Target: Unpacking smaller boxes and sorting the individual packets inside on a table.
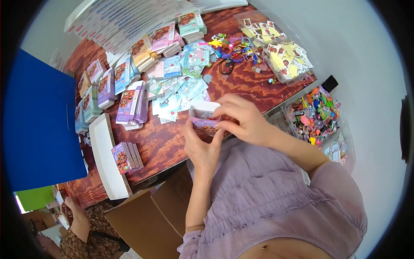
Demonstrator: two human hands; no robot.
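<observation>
A small purple printed cardboard box (205, 123) is held upright over the table's near edge, its white inner wall showing at the open top. My left hand (202, 149) is closed round its lower part, thumb on the near side. Curled over the box's right rim is my right hand (243, 118), with the thumb outside and fingertips at the opening. Something small and reddish shows inside the box, too little to name. Just beyond lie loose pale blue and white printed sheets (189, 88). Stacks of flat purple boxes (131, 103) stand left of them.
Small filled boxes (127, 156) stand beside a long white tray (108, 159). Coloured trinkets (233, 47) and bins of cards (289, 62) lie at the far right; a bin of small toys (315, 114) sits lower right. An open carton (151, 211) is below. Another person's hands (71, 207) work lower left.
</observation>
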